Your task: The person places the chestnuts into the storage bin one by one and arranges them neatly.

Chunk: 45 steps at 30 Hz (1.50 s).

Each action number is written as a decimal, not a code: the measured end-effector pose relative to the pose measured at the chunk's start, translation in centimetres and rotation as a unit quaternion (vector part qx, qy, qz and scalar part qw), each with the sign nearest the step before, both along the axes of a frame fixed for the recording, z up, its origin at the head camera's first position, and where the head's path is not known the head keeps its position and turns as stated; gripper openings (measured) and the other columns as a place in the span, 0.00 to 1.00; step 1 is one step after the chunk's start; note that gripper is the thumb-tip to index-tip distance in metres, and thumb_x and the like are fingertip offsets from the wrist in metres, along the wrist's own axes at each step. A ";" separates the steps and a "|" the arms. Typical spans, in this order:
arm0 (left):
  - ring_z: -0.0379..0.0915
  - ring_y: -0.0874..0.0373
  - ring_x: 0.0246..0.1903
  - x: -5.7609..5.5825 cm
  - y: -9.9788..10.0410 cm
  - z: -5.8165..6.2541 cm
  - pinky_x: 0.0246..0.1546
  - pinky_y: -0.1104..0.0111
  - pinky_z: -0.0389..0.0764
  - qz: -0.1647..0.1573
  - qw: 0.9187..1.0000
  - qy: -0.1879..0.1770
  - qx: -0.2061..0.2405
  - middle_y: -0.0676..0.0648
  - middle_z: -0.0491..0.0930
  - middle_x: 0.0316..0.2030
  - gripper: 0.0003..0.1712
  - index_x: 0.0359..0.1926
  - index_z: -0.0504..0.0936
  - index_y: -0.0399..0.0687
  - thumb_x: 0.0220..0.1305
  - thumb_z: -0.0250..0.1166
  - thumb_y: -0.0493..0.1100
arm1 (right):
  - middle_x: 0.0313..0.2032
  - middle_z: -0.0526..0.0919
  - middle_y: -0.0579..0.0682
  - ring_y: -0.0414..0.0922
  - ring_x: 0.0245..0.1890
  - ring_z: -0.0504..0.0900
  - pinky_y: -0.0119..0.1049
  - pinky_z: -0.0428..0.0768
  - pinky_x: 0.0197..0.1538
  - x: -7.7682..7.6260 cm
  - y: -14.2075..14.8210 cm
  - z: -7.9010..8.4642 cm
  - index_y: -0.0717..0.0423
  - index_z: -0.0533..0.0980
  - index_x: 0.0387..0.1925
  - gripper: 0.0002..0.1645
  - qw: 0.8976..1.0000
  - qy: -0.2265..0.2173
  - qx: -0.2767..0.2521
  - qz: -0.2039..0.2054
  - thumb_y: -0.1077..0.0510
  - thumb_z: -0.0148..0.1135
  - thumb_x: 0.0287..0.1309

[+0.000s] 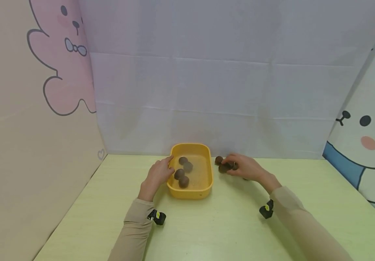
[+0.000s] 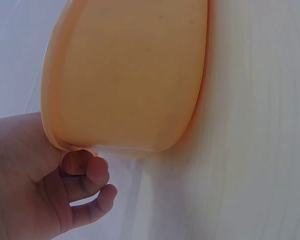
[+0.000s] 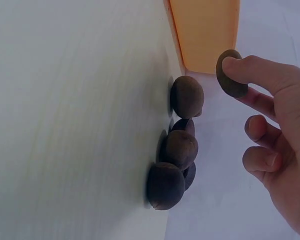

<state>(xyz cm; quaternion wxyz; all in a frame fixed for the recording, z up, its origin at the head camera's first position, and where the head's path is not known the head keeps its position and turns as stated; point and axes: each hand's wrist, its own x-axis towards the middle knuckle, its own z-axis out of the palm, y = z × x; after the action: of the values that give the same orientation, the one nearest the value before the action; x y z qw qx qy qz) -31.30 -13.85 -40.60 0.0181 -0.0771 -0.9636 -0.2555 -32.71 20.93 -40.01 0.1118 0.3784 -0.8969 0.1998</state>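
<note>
A yellow plastic basin (image 1: 190,194) stands on the table with several round brown mushrooms (image 1: 183,181) inside, towards its left half. My left hand (image 1: 157,175) grips the basin's left rim, thumb over the edge and fingers curled outside in the left wrist view. To the right of the basin, my right hand (image 1: 247,168) pinches one dark brown mushroom (image 3: 232,82) between thumb and forefinger, raised off the table in the right wrist view. Several more brown mushrooms (image 3: 182,149) lie in a cluster beside that hand, partly hidden by it in the head view.
The pale wooden table (image 1: 204,228) ends at a white cloth wall (image 1: 187,90) just behind the basin. Side panels carry a pink cartoon bear (image 1: 65,69) on the left and a white cartoon animal (image 1: 354,148) on the right.
</note>
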 end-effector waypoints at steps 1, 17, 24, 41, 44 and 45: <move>0.58 0.60 0.16 0.0 0.0 0.0 0.18 0.70 0.61 0.001 1.000 -0.002 0.000 0.49 0.65 0.20 0.34 0.72 0.67 0.45 0.65 0.57 0.41 | 0.42 0.81 0.50 0.51 0.36 0.79 0.39 0.76 0.38 0.0 -0.2 0.1 0.54 0.82 0.48 0.20 1.000 0.006 -0.002 0.003 0.59 0.72 0.50; 0.59 0.59 0.16 -0.3 -0.2 -0.1 0.19 0.70 0.62 -0.001 1.000 -0.002 -0.001 0.50 0.65 0.20 0.34 0.72 0.67 0.44 0.65 0.58 0.41 | 0.45 0.82 0.47 0.45 0.38 0.80 0.41 0.79 0.43 0.0 -3.8 2.7 0.48 0.83 0.49 0.20 1.000 0.011 -0.002 0.007 0.54 0.74 0.53; 0.60 0.59 0.16 -0.4 -0.2 -0.3 0.19 0.70 0.62 0.001 1.000 -0.001 -0.005 0.49 0.66 0.20 0.34 0.72 0.67 0.44 0.65 0.57 0.41 | 0.45 0.81 0.44 0.40 0.35 0.77 0.34 0.76 0.40 -0.2 -6.2 3.0 0.45 0.83 0.49 0.18 0.999 -0.005 0.024 0.020 0.52 0.71 0.55; 0.61 0.58 0.18 -0.4 -0.2 -0.3 0.19 0.70 0.63 0.000 1.000 0.001 0.000 0.48 0.68 0.23 0.34 0.72 0.67 0.44 0.65 0.57 0.41 | 0.46 0.85 0.43 0.48 0.46 0.82 0.42 0.79 0.49 -0.5 -9.7 1.9 0.45 0.84 0.46 0.15 0.995 -0.028 0.067 0.064 0.53 0.70 0.56; 0.62 0.58 0.18 -0.4 -0.2 -0.3 0.19 0.70 0.63 0.001 1.000 0.001 -0.001 0.47 0.69 0.24 0.34 0.72 0.67 0.45 0.66 0.57 0.41 | 0.44 0.85 0.42 0.45 0.47 0.81 0.43 0.77 0.53 -0.7 -10.2 1.5 0.46 0.85 0.44 0.14 0.994 -0.028 0.074 0.077 0.54 0.70 0.55; 0.62 0.58 0.18 -0.4 -0.2 -0.3 0.19 0.70 0.63 0.001 1.000 0.000 0.000 0.47 0.70 0.24 0.34 0.72 0.67 0.44 0.66 0.57 0.41 | 0.43 0.85 0.42 0.45 0.48 0.81 0.43 0.75 0.55 -0.7 -10.3 1.3 0.47 0.85 0.44 0.13 0.993 -0.031 0.074 0.082 0.55 0.70 0.54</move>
<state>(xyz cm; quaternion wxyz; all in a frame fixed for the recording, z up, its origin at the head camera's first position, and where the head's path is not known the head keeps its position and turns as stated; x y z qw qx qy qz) -31.67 -14.03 -40.92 0.0187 -0.0767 -0.9636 -0.2556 -33.40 10.60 -38.69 0.0390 0.4517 -0.8781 0.1531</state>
